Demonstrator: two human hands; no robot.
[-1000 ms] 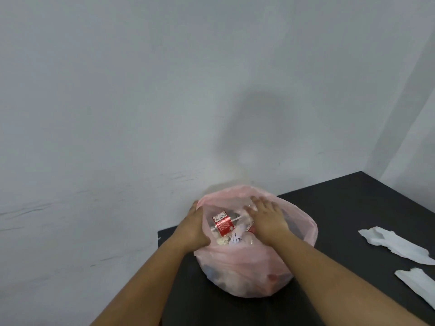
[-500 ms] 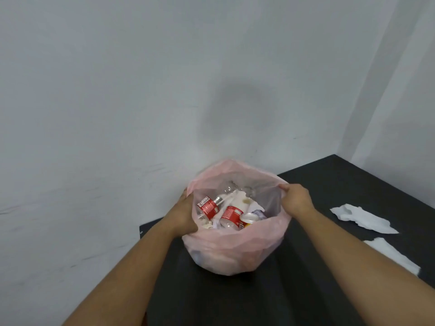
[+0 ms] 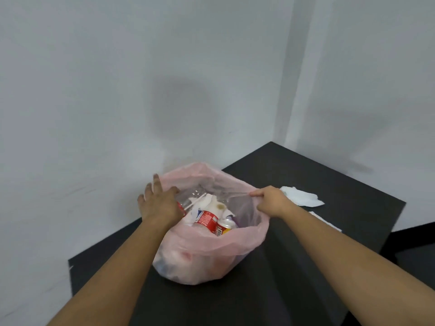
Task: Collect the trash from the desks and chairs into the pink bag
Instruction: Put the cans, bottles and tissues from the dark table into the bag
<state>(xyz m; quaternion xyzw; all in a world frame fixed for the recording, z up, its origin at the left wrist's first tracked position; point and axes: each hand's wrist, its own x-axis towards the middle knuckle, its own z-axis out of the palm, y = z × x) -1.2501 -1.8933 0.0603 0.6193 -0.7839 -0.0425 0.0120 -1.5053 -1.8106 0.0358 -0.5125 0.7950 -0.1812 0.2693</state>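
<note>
Pinching pink bag (image 3: 211, 262) rim with right hand (image 3: 270, 202) fingers, resting spread left hand (image 3: 160, 203) fingers opposite, beside red Coca-Cola label (image 3: 207, 220).

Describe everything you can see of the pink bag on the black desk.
The pink bag is thin, see-through plastic, crumpled and bulging, standing mouth-up on the black desk near its left edge. Its mouth is wide open. The right hand pinches the right rim and pulls it taut, and the left hand, fingers spread, rests at the left rim. Inside lie a red-labelled container, a can and stained white paper.
</note>
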